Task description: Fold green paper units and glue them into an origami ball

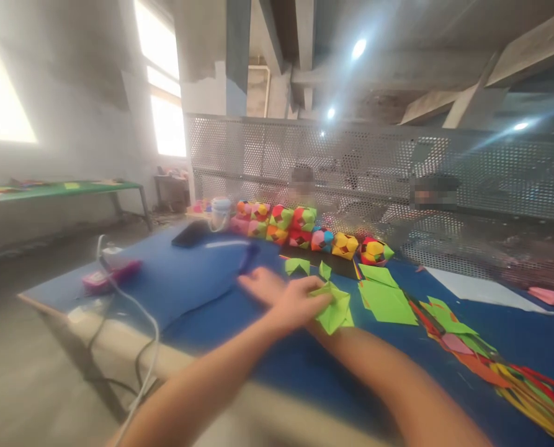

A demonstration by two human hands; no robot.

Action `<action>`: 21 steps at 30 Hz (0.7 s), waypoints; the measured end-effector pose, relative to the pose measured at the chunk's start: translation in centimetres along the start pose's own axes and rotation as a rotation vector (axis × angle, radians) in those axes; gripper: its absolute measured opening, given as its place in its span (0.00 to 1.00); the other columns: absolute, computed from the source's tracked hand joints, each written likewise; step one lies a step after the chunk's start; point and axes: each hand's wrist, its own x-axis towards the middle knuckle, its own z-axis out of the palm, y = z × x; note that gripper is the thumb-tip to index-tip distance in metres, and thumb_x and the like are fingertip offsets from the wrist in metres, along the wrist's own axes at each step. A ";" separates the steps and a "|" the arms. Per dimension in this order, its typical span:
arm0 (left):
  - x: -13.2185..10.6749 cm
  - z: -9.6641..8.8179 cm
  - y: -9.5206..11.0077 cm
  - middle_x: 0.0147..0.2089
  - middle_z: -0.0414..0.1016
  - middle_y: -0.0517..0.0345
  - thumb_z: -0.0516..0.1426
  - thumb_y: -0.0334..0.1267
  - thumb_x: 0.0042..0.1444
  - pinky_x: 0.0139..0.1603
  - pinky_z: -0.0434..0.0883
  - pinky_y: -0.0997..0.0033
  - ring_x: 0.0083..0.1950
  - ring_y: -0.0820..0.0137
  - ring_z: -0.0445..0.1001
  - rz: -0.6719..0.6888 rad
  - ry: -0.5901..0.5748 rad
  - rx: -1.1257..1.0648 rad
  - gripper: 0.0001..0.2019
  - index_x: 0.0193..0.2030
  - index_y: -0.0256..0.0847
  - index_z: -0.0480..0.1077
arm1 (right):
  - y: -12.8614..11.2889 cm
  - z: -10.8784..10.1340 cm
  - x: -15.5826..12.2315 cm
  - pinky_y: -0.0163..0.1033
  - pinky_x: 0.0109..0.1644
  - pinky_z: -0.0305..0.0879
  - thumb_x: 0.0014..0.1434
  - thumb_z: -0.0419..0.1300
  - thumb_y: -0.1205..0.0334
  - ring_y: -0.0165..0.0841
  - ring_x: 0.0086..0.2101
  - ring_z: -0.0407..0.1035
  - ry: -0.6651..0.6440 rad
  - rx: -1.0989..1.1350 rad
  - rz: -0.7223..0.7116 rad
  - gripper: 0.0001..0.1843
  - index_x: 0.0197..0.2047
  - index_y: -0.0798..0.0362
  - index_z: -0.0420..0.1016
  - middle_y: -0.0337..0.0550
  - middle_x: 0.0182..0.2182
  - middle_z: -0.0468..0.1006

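Note:
My left hand (298, 303) pinches a folded bright green paper piece (333, 308), its fingers closed on the paper's left edge. Crossing beneath the left wrist, my right arm reaches to the left. My right hand (263, 285) is blurred and closed at the lower end of a dark blue glue gun (251, 257), from which a dark cord trails left over the table. A pale stick (227, 244) lies beside the gun's upper part. Just beyond the hands are small green folded papers (297, 267). To the right lies a stack of green paper sheets (388, 301).
Colourful paper balls (345, 245) stand in rows along the back of the blue table (165, 279). A pink power strip (110, 277) with a white cable, a dark phone (190, 233) and a white bucket (220, 213) are leftward. Coloured paper strips (528, 391) lie right. Behind is a perforated metal screen (351, 161).

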 end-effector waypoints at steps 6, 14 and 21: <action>-0.3 0.0 0.5 0.27 0.67 0.60 0.56 0.38 0.46 0.30 0.64 0.76 0.30 0.73 0.65 0.002 -0.048 -0.046 0.06 0.27 0.37 0.66 | -1.2 0.8 2.8 0.49 0.43 0.65 0.54 0.44 0.29 0.52 0.43 0.72 0.024 -0.029 0.102 0.42 0.42 0.62 0.75 0.63 0.39 0.78; -0.5 -0.2 1.1 0.27 0.67 0.60 0.56 0.40 0.47 0.30 0.63 0.77 0.30 0.74 0.63 0.033 -0.052 -0.016 0.08 0.26 0.37 0.67 | -2.6 1.7 3.3 0.46 0.47 0.64 0.55 0.50 0.36 0.47 0.44 0.72 0.065 -0.029 0.092 0.34 0.46 0.60 0.73 0.60 0.42 0.78; -0.3 -0.5 1.1 0.27 0.66 0.61 0.56 0.39 0.48 0.30 0.62 0.77 0.30 0.74 0.63 0.048 -0.007 0.005 0.07 0.27 0.37 0.66 | -2.4 1.9 4.5 0.47 0.48 0.64 0.58 0.52 0.44 0.47 0.46 0.71 0.128 -0.026 0.116 0.28 0.48 0.60 0.71 0.61 0.44 0.76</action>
